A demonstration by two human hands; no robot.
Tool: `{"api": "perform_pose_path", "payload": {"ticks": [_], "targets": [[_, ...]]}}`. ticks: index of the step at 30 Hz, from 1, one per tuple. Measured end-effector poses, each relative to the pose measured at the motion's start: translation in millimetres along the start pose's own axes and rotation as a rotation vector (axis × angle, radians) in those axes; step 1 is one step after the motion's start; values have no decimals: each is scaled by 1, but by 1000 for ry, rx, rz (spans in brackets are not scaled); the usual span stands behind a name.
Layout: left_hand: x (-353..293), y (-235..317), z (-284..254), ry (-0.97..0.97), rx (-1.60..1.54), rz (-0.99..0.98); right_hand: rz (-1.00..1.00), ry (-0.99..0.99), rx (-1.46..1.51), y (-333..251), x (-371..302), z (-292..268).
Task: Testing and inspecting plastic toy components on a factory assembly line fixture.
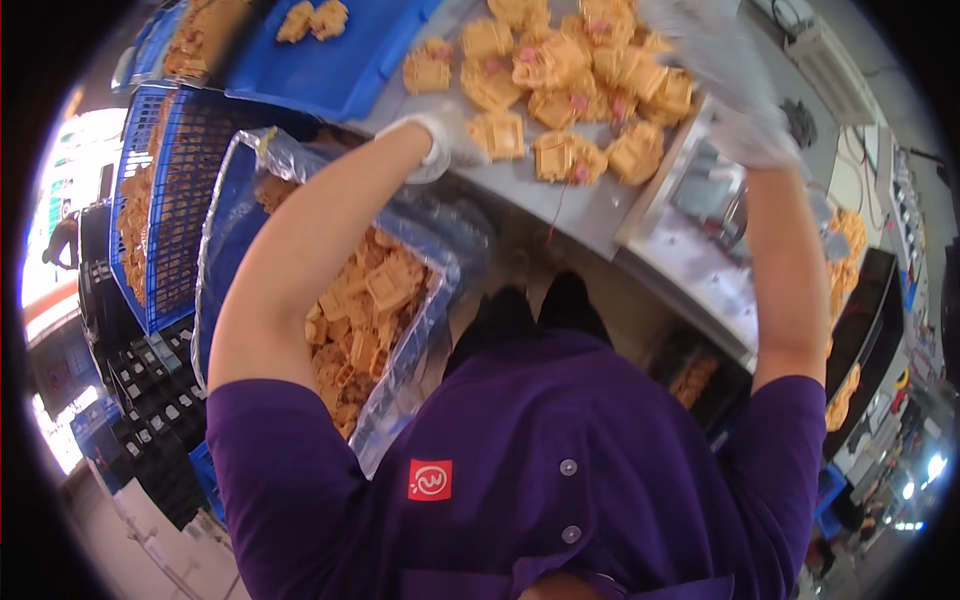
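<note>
Pale orange-yellow plastic housings [550,60] lie heaped on the grey worktable [590,200], several with small pinkish pieces on them. My left hand [455,138], in a white glove, is at the table's near left edge. It is beside a single housing [497,135]; its fingers are blurred, so I cannot tell if it grips this part. My right hand [722,75], also gloved in white, is smeared by motion over the right side of the heap. Whether it holds anything does not show.
Left of me, a crate lined with clear plastic [440,300] holds many similar parts. Beyond it stand a blue mesh basket [175,200] and a blue tray [320,60] with parts. A metal fixture [700,260] adjoins the table on the right. More parts [848,250] lie farther right.
</note>
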State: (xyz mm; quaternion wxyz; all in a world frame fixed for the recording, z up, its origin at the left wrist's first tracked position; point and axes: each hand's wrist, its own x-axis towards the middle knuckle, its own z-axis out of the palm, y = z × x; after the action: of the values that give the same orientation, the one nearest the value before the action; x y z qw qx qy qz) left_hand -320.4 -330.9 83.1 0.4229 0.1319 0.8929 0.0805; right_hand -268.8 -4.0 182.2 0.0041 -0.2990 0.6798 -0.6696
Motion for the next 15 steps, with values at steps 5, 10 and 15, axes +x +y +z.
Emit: {"api": "perform_pose_path", "payload": {"ticks": [5, 10, 15], "targets": [[53, 1, 27, 18, -267, -38, 150, 569, -819, -81, -97, 43], [84, 7, 23, 73, -152, 110, 413, 1369, -318, -110, -203, 75], [36, 37, -20, 71, 316, 153, 417, 1633, -189, -128, -280, 103]]}}
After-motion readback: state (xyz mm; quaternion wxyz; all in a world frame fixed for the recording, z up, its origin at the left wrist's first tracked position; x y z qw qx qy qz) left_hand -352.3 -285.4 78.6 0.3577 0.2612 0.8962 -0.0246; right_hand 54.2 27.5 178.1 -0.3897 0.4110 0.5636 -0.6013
